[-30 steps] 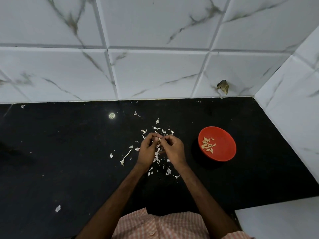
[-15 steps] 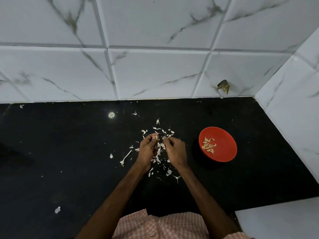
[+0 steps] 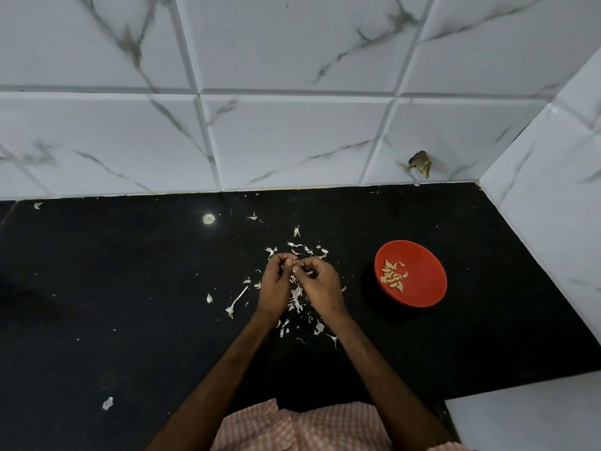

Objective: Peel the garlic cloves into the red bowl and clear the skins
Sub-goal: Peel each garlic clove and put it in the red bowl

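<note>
Pinching a small garlic clove (image 3: 294, 262) between curled fingers (image 3: 282, 258), left hand (image 3: 275, 286) and right hand (image 3: 321, 284) meet above scattered skins (image 3: 296, 296) mid-worktop (image 3: 130, 288). Red bowl (image 3: 427, 263) with peeled cloves (image 3: 393, 276) sits well apart, toward the right edge. A slipping clove could drop among skins; flicked skins may scatter wider.

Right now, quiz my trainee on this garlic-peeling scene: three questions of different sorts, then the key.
1. True or false: the red bowl holds peeled cloves.
2. The skins mostly lie: A in the bowl; B on the black counter around the left hand and right hand; C on the white wall tiles.
3. On which side of the hands, whose fingers pinch a small garlic piece, does the bowl stand?
Key: 1 true; 2 B; 3 their right.
</note>
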